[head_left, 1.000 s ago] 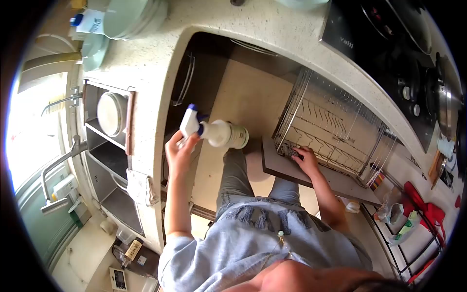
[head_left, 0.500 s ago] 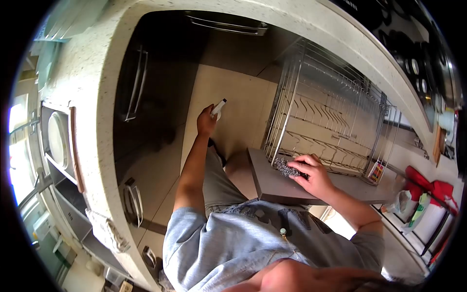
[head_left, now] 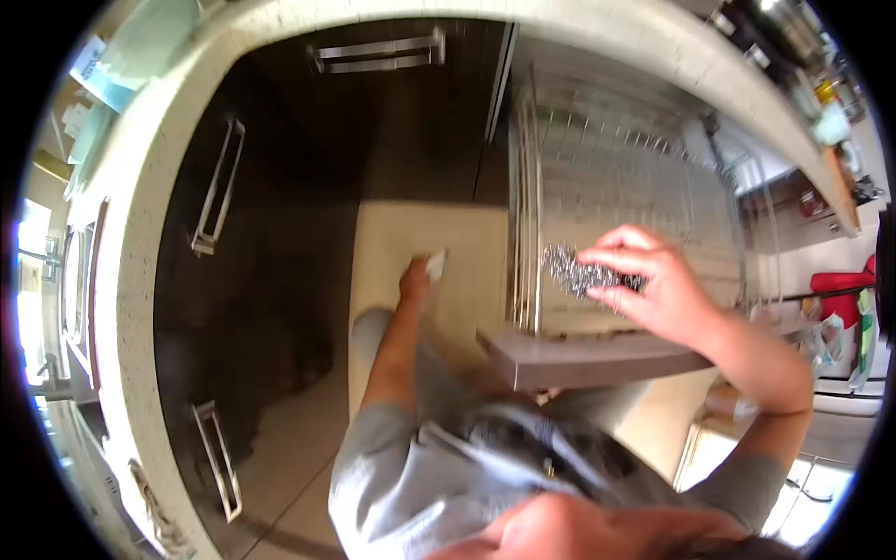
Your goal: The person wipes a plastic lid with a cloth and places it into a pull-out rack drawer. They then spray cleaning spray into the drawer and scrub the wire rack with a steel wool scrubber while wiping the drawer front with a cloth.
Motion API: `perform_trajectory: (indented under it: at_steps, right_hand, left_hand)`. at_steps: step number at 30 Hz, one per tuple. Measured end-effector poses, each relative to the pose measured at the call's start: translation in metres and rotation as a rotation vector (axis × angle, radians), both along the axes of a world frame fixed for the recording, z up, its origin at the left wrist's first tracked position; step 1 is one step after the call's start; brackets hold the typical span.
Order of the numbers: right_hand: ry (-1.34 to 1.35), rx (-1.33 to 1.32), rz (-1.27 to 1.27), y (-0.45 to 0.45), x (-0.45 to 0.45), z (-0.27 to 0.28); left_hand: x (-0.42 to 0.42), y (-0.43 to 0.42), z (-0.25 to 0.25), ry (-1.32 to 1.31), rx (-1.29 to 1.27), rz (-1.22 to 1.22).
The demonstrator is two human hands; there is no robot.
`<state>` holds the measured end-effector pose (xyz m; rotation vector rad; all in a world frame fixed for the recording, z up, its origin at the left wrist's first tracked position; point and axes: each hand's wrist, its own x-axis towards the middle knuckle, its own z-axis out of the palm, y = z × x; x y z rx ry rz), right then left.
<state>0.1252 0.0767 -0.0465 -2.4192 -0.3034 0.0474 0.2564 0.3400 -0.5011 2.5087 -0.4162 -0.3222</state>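
Steel wool scrubber (head_left: 581, 273), grey and curly, is pinched between the thumb and fingers of my right hand (head_left: 658, 285). That hand is above the pull-out wire rack (head_left: 537, 215), whose thin metal bars look blurred. Down at the left, my left hand (head_left: 413, 280) is closed around a small white object (head_left: 436, 266). Blur hides what kind of thing it is. It is held low over the pale floor, apart from the rack.
The rack's brown drawer front (head_left: 597, 362) stands pulled out near my body. Dark cabinet doors with metal handles (head_left: 219, 187) line the left. A pale speckled countertop (head_left: 154, 187) curves around. Red cloth (head_left: 845, 289) is at the far right.
My right hand has lifted the steel wool scrubber from near the drawer front to higher over the rack. My left hand with the white object appears lower in view. The camera view has shifted.
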Motion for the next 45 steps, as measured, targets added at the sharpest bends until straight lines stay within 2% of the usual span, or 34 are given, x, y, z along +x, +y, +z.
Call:
perform_trajectory:
  at_steps: [1, 3, 5, 7, 8, 12, 14, 16, 18, 20, 23, 25, 28, 31, 33, 35, 36, 37, 39, 41, 42, 43, 45]
  right_hand:
    - [0.01, 0.03, -0.065, 0.005, -0.007, -0.002]
    - [-0.107, -0.127, -0.03, 0.005, -0.001, 0.004]
    - [-0.049, -0.099, -0.055, 0.0, -0.003, -0.001]
    - [0.017, 0.036, -0.108, -0.003, 0.0, -0.001]
    - [0.006, 0.031, -0.1, -0.004, 0.001, 0.002]
    - [-0.054, 0.059, -0.124, -0.002, 0.002, 0.004]
    - [0.002, 0.044, -0.095, -0.004, 0.007, -0.001]
    - [0.074, 0.013, -0.096, -0.005, 0.015, -0.005]
    - [0.07, -0.099, -0.062, -0.01, 0.036, -0.013]
    - [0.074, -0.218, -0.084, -0.018, 0.076, -0.015]
    - [-0.105, -0.292, -0.205, -0.038, 0.152, -0.04]
    - [-0.064, -0.295, -0.199, -0.042, 0.175, -0.054]
    - [-0.145, -0.287, -0.043, -0.03, 0.145, -0.093]
    - [0.024, -0.229, 0.015, 0.001, 0.073, -0.08]
    - [-0.033, -0.166, 0.063, 0.012, 0.054, -0.077]
    - [-0.027, -0.316, -0.075, -0.003, 0.088, -0.085]
    - [-0.024, -0.292, -0.2, -0.019, 0.116, -0.097]
    - [-0.166, -0.207, -0.187, -0.026, 0.137, -0.098]
    - [-0.181, -0.228, -0.174, -0.03, 0.146, -0.099]
    - [-0.142, -0.242, -0.05, -0.023, 0.109, -0.099]
    - [0.009, -0.167, -0.066, -0.014, 0.085, -0.095]
    - [0.04, -0.101, -0.001, -0.005, 0.068, -0.088]
    - [0.09, -0.081, -0.004, -0.001, 0.07, -0.08]
  left_hand:
    - [-0.005, 0.002, -0.02, 0.002, 0.02, 0.0]
    - [0.003, -0.004, -0.009, 0.041, -0.006, 0.019]
    - [0.005, -0.002, -0.008, 0.067, -0.016, 0.042]
    - [0.007, -0.003, -0.019, 0.274, 0.183, 0.097]
    - [0.006, -0.001, -0.031, 0.26, 0.196, 0.061]
    - [0.013, -0.014, -0.005, 0.181, 0.283, 0.069]
    - [0.006, -0.009, 0.007, 0.343, 0.327, 0.062]
    - [0.0, 0.005, -0.008, 0.363, 0.264, -0.005]
    - [0.008, 0.024, -0.013, 0.357, 0.228, -0.06]
    - [0.008, 0.021, -0.019, 0.21, 0.233, -0.071]
    - [0.017, 0.007, -0.009, 0.269, 0.194, -0.036]
    - [0.014, 0.008, -0.014, 0.258, 0.212, -0.038]
    - [0.022, 0.011, -0.007, 0.271, 0.297, -0.048]
    - [0.015, 0.018, -0.007, 0.303, 0.41, -0.059]
    - [0.018, 0.016, 0.009, 0.28, 0.448, -0.051]
    - [0.025, 0.015, 0.035, 0.575, 0.62, -0.059]
    - [0.025, 0.017, 0.059, 0.58, 0.627, -0.066]
    - [0.027, 0.015, 0.088, 0.564, 0.635, -0.069]
    - [0.019, 0.018, 0.124, 0.546, 0.651, -0.083]
    - [0.014, 0.017, 0.143, 0.071, 0.497, -0.069]
    - [0.009, 0.018, 0.151, -0.029, 0.263, -0.117]
    - [0.007, 0.018, 0.158, -0.134, 0.028, -0.158]
    - [-0.002, -0.003, 0.181, 0.308, -0.548, -0.352]
